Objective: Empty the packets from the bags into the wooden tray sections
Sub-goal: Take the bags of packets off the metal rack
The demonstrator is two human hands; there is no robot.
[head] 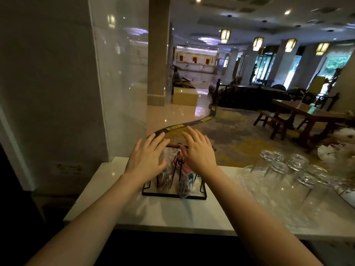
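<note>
Head view is showing both bare arms reaching forward over a pale counter (172,212). Left hand (148,156) is hovering with fingers spread and loose, grasping nothing, its palm facing down just beside the left flank of a clear plastic bag (167,169). Right hand (197,150) is likewise spread flat and released, sitting above a wooden handle bar (173,145) that is running across the top of a black wire carrier (173,194); whether its fingertips are touching the bar is unclear.

Under and between the hands, the carrier is standing upright on the counter near its far edge. Two clear bags are sitting inside it, side by side: the left one is holding brownish packets, and the second bag (185,181) on the right is holding dark and red packets (185,167). Their contents are too blurred to read.

Further right on the counter, a cluster of upturned drinking glasses (284,169) is standing well apart from the carrier. Beyond the counter, a glass panel (119,73) is rising on the left, and a carpeted lobby with a wooden table (307,114) is stretching away.
</note>
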